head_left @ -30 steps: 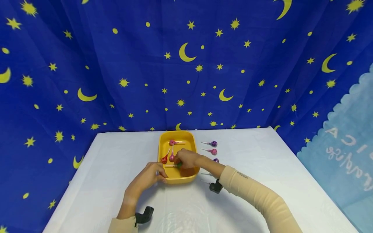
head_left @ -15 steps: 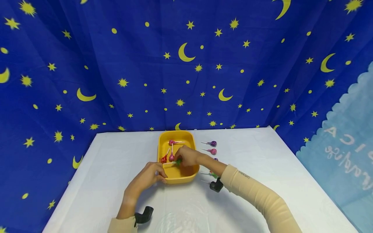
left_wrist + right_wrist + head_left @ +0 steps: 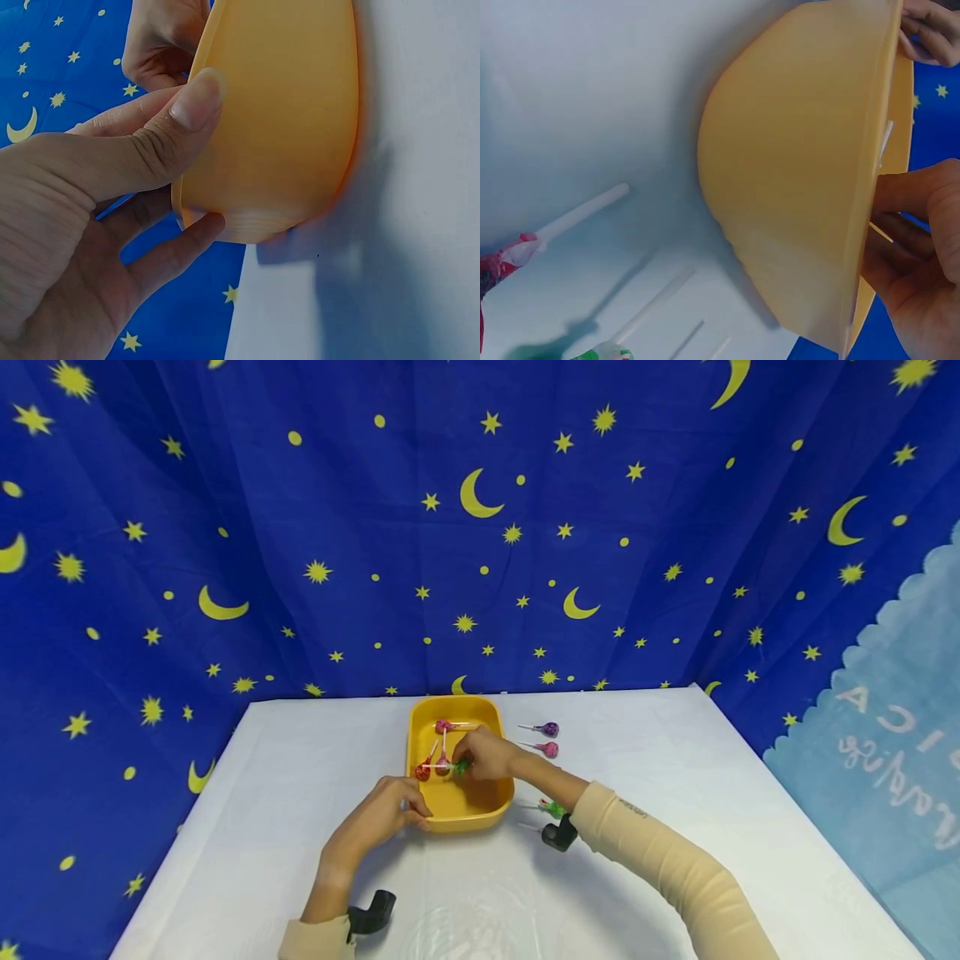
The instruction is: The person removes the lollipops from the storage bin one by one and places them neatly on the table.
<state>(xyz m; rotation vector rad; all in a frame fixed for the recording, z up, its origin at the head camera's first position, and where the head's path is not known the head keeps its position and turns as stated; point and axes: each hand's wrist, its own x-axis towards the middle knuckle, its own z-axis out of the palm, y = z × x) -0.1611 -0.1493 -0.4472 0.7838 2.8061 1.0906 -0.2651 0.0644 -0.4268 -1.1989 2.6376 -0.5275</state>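
My left hand (image 3: 392,804) grips the near left corner of a yellow plastic tub (image 3: 468,823); in the left wrist view its thumb presses the outside wall. Reaching over the right rim, my right hand (image 3: 486,754) pinches a green lollipop (image 3: 462,767) by its wrapped head, the white stick pointing left. That stick crosses a red lollipop (image 3: 423,772) and a pink lollipop (image 3: 442,762) lying in the tub. Farther back inside lies another pink lollipop (image 3: 444,727). In the right wrist view, the tub wall hides the fingertips and the held lollipop's head.
Right of the tub, a purple lollipop (image 3: 551,729), a pink one (image 3: 551,749) and a green one (image 3: 553,809) lie on the white table (image 3: 322,743). My right forearm and wrist camera (image 3: 559,834) partly cover that row. A blue starry cloth (image 3: 390,527) hangs behind.
My right hand has moved slightly away from me with the green lollipop, whose stick now overlaps the red and pink ones. The left hand keeps its grip on the tub.
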